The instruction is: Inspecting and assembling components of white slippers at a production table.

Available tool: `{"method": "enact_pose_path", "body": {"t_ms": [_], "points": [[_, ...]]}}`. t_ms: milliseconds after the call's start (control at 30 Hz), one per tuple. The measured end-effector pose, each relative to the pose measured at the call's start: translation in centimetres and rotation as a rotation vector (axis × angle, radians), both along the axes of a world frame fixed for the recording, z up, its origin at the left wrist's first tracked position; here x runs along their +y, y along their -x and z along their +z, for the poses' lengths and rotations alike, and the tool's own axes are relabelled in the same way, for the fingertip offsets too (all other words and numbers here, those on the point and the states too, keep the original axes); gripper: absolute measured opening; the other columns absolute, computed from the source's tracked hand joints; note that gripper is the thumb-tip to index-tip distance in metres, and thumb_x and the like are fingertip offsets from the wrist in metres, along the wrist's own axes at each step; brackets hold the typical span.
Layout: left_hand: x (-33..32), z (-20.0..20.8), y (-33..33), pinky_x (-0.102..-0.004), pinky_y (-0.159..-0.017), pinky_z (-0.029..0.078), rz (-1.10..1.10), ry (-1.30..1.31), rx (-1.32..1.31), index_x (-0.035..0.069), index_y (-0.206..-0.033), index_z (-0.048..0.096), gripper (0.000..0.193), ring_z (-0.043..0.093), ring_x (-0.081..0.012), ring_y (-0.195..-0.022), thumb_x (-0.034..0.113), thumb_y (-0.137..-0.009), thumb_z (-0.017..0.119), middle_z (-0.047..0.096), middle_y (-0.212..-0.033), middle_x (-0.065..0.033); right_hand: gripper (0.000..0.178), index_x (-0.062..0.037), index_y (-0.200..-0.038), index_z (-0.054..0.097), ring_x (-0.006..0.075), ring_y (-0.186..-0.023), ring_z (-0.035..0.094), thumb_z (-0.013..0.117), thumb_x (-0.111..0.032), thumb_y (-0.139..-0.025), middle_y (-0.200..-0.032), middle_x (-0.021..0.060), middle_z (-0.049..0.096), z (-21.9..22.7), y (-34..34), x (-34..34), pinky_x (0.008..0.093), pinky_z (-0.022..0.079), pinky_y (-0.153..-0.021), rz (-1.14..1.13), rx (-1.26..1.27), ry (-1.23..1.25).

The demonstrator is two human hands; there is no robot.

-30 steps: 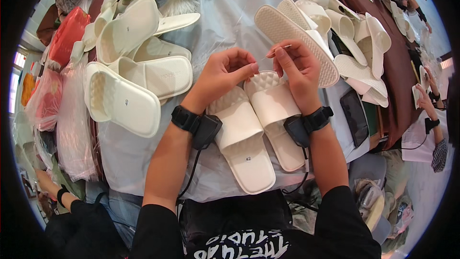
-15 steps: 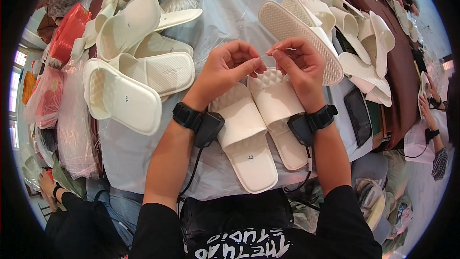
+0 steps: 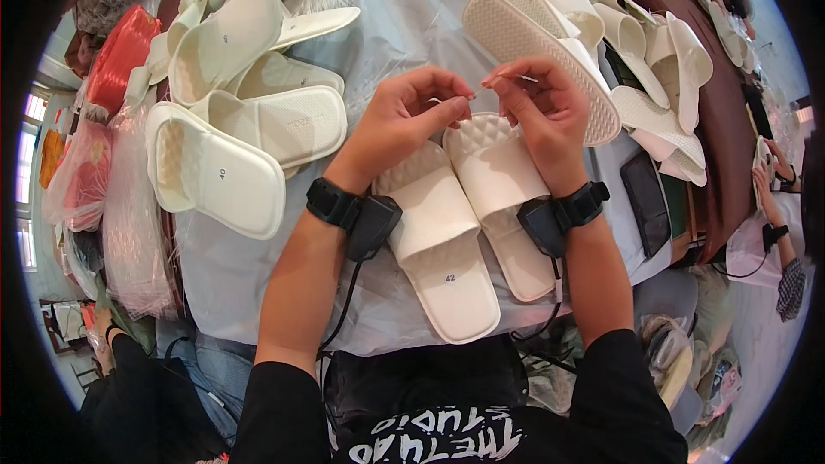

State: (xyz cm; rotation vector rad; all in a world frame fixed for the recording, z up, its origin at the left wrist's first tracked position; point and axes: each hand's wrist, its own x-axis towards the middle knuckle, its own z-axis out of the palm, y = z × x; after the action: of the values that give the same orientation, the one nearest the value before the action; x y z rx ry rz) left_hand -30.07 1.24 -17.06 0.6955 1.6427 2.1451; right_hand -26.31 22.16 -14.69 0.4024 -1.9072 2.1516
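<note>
Two cream slippers, a left one (image 3: pixel 446 258) and a right one (image 3: pixel 509 198), lie side by side on the grey plastic-covered table in front of me. Above their padded heel ends, my left hand (image 3: pixel 412 116) is held with thumb and fingers curled into a pinch; what sits in it is too small to name. Close by, my right hand (image 3: pixel 543 112) is likewise pinched, with a thin pale strand at its fingertips that I cannot make out. A small gap separates the two sets of fingertips. Neither hand grips a slipper. Both wrists wear black straps with a cabled box.
Piles of cream slippers stand at the left (image 3: pixel 225 170) and at the right (image 3: pixel 550 56). A black phone (image 3: pixel 644 204) lies at the right edge of the grey sheet (image 3: pixel 421 21). Plastic bags and a red bundle (image 3: pixel 122 60) are far left. Other people's arms show at both sides.
My hands have drawn slightly apart at the fingertips, the right one shifting a little right. The slippers stay in place; the whole view has shifted slightly.
</note>
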Motion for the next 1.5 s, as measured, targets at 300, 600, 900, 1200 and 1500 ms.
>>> {"method": "enact_pose_path", "body": {"t_ms": [300, 600, 900, 1200, 1500], "points": [[0.1, -0.4, -0.2, -0.0241, -0.085, 0.056, -0.013, 0.043, 0.003, -0.001, -0.117, 0.069, 0.02, 0.068, -0.0091, -0.093, 0.009, -0.099, 0.069, 0.072, -0.101, -0.0028, 0.015, -0.0012, -0.108, 0.064, 0.0084, -0.087, 0.069, 0.071, 0.001, -0.095, -0.102, 0.0069, 0.074, -0.7, -0.1, 0.3, 0.0217, 0.051, -0.071, -0.044, 0.008, -0.046], [0.2, 0.2, 0.3, -0.0244, -0.083, 0.052, 0.002, 0.04, 0.0, 0.001, -0.114, 0.07, 0.016, 0.063, -0.0082, -0.09, 0.008, -0.099, 0.068, 0.07, -0.098, -0.0008, 0.015, -0.0034, -0.109, 0.065, 0.0076, -0.087, 0.068, 0.072, -0.001, -0.095, -0.102, 0.0053, 0.074, -0.2, 0.7, 0.2, 0.0216, 0.051, -0.072, -0.06, -0.008, -0.073], [0.7, -0.3, -0.3, -0.0247, -0.068, 0.052, 0.146, 0.09, 0.046, 0.004, -0.1, 0.067, 0.013, 0.061, -0.0075, -0.077, 0.014, -0.095, 0.073, 0.068, -0.085, -0.0009, 0.016, -0.0055, -0.112, 0.064, 0.0071, -0.091, 0.063, 0.065, 0.002, -0.098, -0.104, 0.0011, 0.069, -2.5, -0.2, 1.1, 0.0201, 0.046, -0.075, -0.065, -0.02, -0.1], [-0.2, -1.0, -0.3, -0.0232, -0.07, 0.051, 0.129, -0.009, 0.034, 0.003, -0.101, 0.063, 0.012, 0.061, -0.0064, -0.08, 0.011, -0.096, 0.071, 0.067, -0.088, 0.0001, 0.012, -0.0042, -0.107, 0.061, 0.0085, -0.091, 0.06, 0.064, 0.003, -0.098, -0.101, 0.0019, 0.065, -2.3, 0.4, 0.0, 0.021, 0.043, -0.077, -0.015, -0.013, -0.097], [1.7, -0.2, 0.2, -0.0263, -0.069, 0.051, 0.069, 0.019, 0.1, 0.001, -0.098, 0.064, 0.015, 0.06, -0.0084, -0.079, 0.013, -0.092, 0.072, 0.066, -0.085, -0.0017, 0.008, -0.0056, -0.106, 0.06, 0.0029, -0.077, 0.048, 0.06, 0.0, -0.101, -0.106, 0.0025, 0.063, -1.2, -0.1, 1.6, 0.0187, 0.035, -0.062, -0.135, 0.007, -0.141]]}}
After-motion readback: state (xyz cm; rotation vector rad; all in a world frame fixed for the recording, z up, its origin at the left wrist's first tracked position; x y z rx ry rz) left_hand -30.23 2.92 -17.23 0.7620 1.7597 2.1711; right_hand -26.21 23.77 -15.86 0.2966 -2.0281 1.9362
